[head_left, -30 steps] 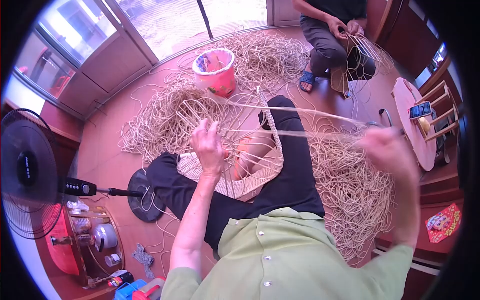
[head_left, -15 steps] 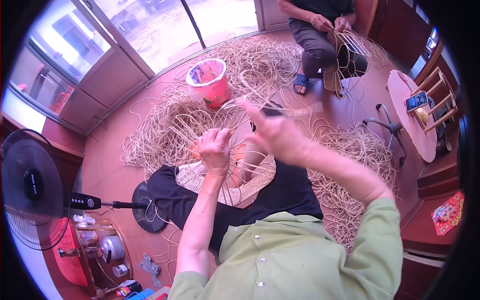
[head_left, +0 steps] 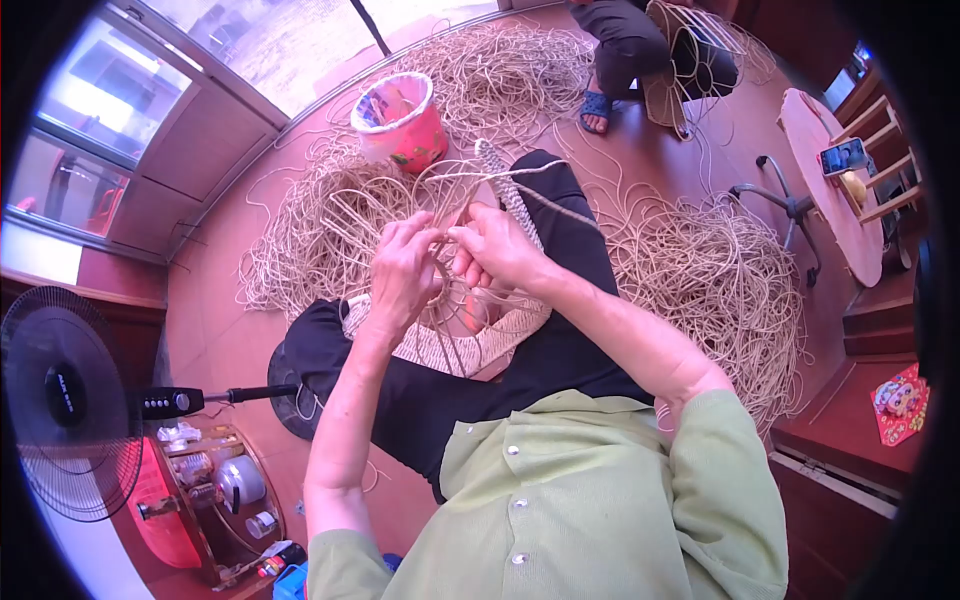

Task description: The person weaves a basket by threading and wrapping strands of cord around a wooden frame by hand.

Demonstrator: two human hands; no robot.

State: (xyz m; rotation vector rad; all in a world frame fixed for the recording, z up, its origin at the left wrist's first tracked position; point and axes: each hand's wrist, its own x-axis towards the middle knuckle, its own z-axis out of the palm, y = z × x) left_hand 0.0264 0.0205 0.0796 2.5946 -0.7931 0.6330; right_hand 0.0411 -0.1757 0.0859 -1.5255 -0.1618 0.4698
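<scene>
A partly woven piece of pale cord (head_left: pixel 480 350), perhaps a basket, rests across my lap between my legs, with loose ends fanning out from it. Over its far side, my left hand (head_left: pixel 403 265) is closed with its fingertips pinching pale cord strands (head_left: pixel 345 215). My right hand (head_left: pixel 497 245) is close beside it, fingers curled on the strands at the same spot. The exact crossing of the cords between the fingers is hidden. A braided edge (head_left: pixel 505 185) of the work rises beyond my right hand.
Heaps of loose cord (head_left: pixel 710 290) cover the floor on both sides. A red bucket (head_left: pixel 415 140) stands ahead. A standing fan (head_left: pixel 70 390) and a shelf with jars (head_left: pixel 225 480) are at left. Another person (head_left: pixel 630 50) sits ahead right, near a round wooden tabletop (head_left: pixel 830 200) with a phone (head_left: pixel 843 156).
My right hand, raised and blurred earlier, has come down and inward beside my left hand and closed on the strands. The view has tilted lower.
</scene>
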